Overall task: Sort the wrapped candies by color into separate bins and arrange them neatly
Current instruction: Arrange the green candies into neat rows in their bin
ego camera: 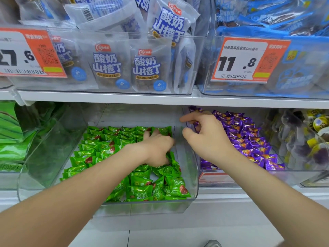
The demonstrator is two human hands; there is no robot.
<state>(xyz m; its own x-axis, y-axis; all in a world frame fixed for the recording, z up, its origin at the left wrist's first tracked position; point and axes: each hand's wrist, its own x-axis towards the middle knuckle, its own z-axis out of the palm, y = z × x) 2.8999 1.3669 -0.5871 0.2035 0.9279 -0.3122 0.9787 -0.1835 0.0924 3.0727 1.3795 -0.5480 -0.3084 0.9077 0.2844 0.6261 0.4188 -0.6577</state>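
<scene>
Bright, even overhead store light with soft shadows. Faint glare streaks the clear bins (194, 175). Wide-angle bending curves the shelf edge (124, 98); the corners look slightly soft.

**What I can't make out from the head camera**

The left hand (156, 148) has its fingertips buried in the green candies (106, 148), so I can't tell whether it grips any. The right hand (204, 134) curls its far fingers down behind its own knuckles over the purple candies (249, 139); a hold there is hidden from me. The left price tag (26, 52) is cut by the frame edge, losing part of its first digit. Small print on the right price tag (245, 61) is too fine to read. The far-right bin's contents (302, 139) blur behind the plastic. A grey shape (212, 244) is cropped at the bottom edge.
</scene>
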